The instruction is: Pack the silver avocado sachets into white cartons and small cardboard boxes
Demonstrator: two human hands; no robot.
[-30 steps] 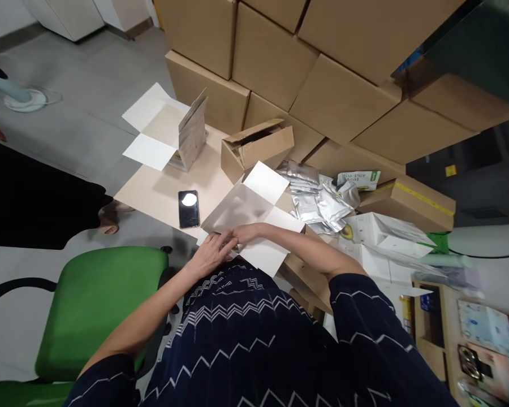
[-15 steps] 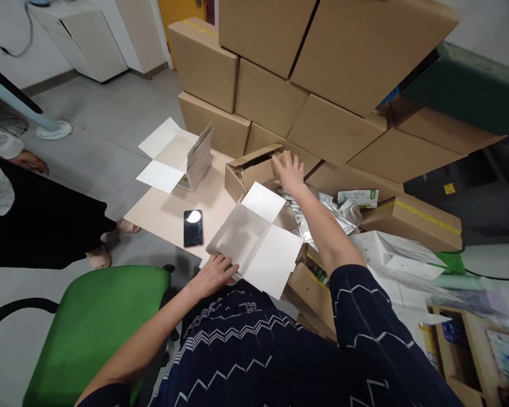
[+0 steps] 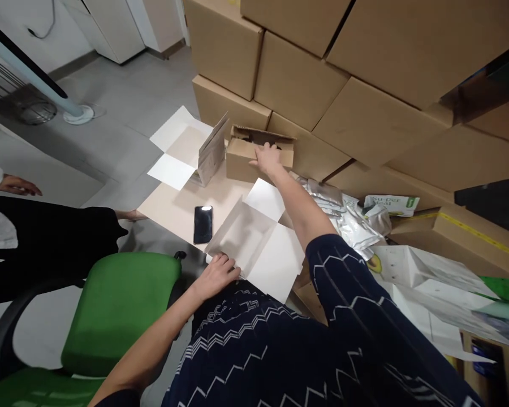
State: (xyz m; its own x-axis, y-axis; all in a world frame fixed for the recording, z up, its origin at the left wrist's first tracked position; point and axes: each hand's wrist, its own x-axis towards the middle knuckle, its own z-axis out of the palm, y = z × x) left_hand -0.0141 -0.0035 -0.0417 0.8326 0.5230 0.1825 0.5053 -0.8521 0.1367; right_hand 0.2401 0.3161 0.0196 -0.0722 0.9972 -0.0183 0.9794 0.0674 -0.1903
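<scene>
An open white box (image 3: 241, 237) with its flaps spread lies at the table's near edge. My left hand (image 3: 218, 275) has its fingers curled over the near wall of this box. Farther back stands a small brown cardboard box (image 3: 241, 164), its top partly open and its contents mostly hidden. My right hand (image 3: 266, 158) grips the front rim of the brown box, thumb outside and fingertips over the edge. A second open white box (image 3: 176, 172) sits at the far left of the table, with an upright pouch (image 3: 212, 155) at its right side.
A phone (image 3: 203, 224) lies on the table (image 3: 165, 203). Stacked cartons (image 3: 301, 79) wall off the back. Silver pouches (image 3: 356, 226) pile up at the right. A green chair (image 3: 119, 305) stands at the left, and another person's hand (image 3: 21, 185) hangs beyond it.
My right hand has moved left and down onto the brown box's rim, and the box has turned to face me more squarely. My left hand stays on the white box. The view has shifted.
</scene>
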